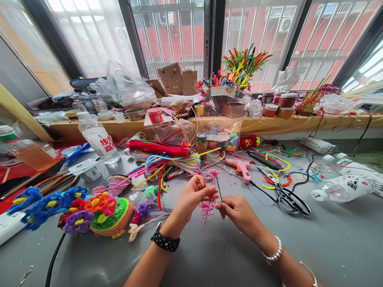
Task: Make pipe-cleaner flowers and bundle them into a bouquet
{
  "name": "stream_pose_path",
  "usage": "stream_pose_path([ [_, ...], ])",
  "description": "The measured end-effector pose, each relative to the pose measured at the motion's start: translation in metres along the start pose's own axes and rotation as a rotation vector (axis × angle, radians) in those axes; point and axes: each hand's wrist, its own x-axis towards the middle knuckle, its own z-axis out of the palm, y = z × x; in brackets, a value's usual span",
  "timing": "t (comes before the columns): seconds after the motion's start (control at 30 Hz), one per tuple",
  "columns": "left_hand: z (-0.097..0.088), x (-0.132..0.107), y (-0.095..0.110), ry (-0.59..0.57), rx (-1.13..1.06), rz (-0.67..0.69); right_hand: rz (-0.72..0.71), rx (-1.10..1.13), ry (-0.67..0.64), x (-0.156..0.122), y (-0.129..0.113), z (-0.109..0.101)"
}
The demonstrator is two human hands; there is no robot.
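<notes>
Two thin stems are held to the left of the pink glue gun and on its near side, over the grey bench. One is a reddish stem, pointing down from the left hand, whose grip is pinched, thumb against forefinger, beneath a small pink flower just left of the glue gun. Nearer the person than the glue gun, the right hand has its grip pinching the lower end of a dark stem, which slants up toward the flower; whether it joins the flower I cannot tell. Pink scraps lie left of the glue gun on its near side. To the glue gun's right, and nearer the person, are scissors; farther right, a clear bottle lies on its side. Left of the glue gun, a red bundle of pipe cleaners tops a multicoloured heap, and well beyond that are blue flowers. Behind the glue gun runs a wooden sill.
</notes>
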Motion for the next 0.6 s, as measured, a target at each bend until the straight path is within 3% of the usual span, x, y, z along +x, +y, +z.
stream_pose_path([
  [0.33,-0.0007,0.0000,0.0001,-0.004,0.014,0.018,-0.026,0.047,-0.176,-0.0012,-0.0002,0.0026],
  [0.6,-0.0007,-0.0006,-0.0017,-0.058,0.027,0.027,-0.037,0.048,-0.173,-0.0006,-0.0020,0.0012],
])
